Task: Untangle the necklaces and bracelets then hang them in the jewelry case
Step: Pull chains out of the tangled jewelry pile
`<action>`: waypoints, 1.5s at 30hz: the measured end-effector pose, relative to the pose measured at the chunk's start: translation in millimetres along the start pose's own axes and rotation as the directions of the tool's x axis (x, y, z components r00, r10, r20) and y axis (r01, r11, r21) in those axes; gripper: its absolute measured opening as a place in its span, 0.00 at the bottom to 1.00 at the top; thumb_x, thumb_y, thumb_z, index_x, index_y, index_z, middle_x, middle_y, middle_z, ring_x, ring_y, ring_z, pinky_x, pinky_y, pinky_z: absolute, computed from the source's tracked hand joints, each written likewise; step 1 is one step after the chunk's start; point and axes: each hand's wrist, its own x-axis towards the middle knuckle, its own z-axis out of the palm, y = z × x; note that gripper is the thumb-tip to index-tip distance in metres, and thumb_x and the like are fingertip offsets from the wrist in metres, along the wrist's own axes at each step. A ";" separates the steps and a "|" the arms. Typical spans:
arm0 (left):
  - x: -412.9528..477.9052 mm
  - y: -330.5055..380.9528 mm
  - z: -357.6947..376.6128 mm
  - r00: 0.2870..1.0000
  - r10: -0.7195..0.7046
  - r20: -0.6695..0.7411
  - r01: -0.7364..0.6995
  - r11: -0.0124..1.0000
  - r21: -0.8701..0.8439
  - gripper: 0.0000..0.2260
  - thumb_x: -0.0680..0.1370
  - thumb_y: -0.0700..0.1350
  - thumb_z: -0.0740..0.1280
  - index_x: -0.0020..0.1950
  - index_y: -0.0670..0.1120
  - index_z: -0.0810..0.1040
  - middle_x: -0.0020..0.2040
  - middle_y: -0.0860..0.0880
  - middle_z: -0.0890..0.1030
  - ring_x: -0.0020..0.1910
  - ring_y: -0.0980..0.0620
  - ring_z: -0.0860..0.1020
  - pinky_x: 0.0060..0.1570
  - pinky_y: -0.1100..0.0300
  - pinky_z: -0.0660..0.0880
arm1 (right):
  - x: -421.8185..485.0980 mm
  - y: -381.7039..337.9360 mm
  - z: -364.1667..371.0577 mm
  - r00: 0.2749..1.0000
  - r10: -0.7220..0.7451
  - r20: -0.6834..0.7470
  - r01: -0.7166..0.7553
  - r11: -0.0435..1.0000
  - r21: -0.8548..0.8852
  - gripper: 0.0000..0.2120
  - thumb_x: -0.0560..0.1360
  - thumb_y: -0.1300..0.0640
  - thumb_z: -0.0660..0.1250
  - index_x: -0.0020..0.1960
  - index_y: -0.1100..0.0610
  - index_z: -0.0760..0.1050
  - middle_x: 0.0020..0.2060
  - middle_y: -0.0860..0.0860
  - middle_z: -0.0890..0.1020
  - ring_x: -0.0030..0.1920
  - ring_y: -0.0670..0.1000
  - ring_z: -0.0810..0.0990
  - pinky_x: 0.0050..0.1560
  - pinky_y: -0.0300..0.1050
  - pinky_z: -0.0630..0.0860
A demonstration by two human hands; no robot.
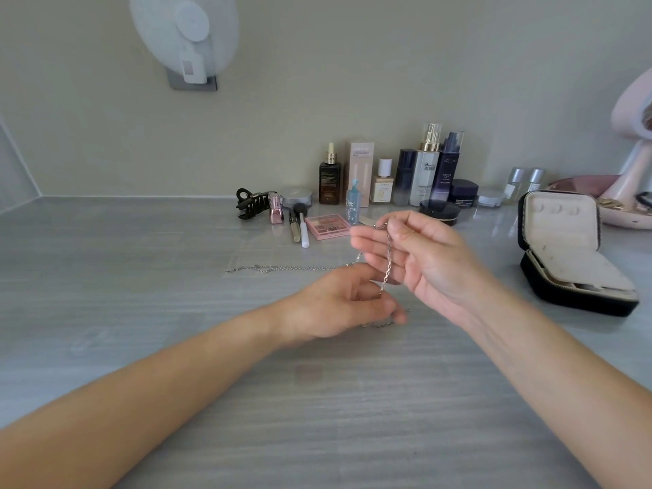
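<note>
While the right hand (420, 262) pinches a silver chain (389, 255) between thumb and fingertips, the left hand (338, 305) curls its fingers round the chain's lower end, just above the bench (141, 277). A thinner necklace (282, 268) trails left across the bench. On the far bottles, only "L'OREAL" and "REVITA LIFT" on a dark purple bottle (447, 167) can be made out. At right, a black jewelry case (561, 220) stands open, cream-lined, its compartments' contents unclear. Grey bench runs wide to the left and near side.
</note>
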 end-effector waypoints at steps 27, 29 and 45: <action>1.3 12.2 -21.7 0.962 0.000 -0.275 -0.001 1.000 -0.005 0.05 0.74 0.40 0.68 0.38 0.47 0.79 0.30 0.54 0.79 0.31 0.60 0.75 0.35 0.67 0.73 | 8.5 35.9 -8.0 0.992 0.090 0.087 0.039 0.442 -0.896 0.08 0.66 0.52 0.75 0.34 0.46 0.76 0.30 0.47 0.77 0.31 0.46 0.72 0.34 0.41 0.67; 1.8 11.9 -20.4 0.964 0.004 -0.264 -0.007 1.000 -0.013 0.06 0.74 0.38 0.67 0.38 0.47 0.79 0.30 0.54 0.80 0.32 0.58 0.77 0.37 0.66 0.74 | 7.9 39.8 -6.0 0.996 0.061 0.060 0.031 0.394 -0.918 0.05 0.67 0.53 0.74 0.35 0.46 0.78 0.34 0.47 0.81 0.35 0.46 0.76 0.36 0.39 0.69; 3.3 -13.2 -22.4 0.963 0.011 -0.270 0.130 0.858 0.497 0.04 0.73 0.41 0.69 0.47 0.43 0.80 0.39 0.53 0.78 0.35 0.63 0.74 0.37 0.77 0.68 | 6.6 14.1 -16.4 0.996 -0.039 -0.085 -0.013 0.840 -0.543 0.03 0.70 0.61 0.70 0.38 0.57 0.79 0.30 0.51 0.80 0.20 0.44 0.61 0.23 0.33 0.60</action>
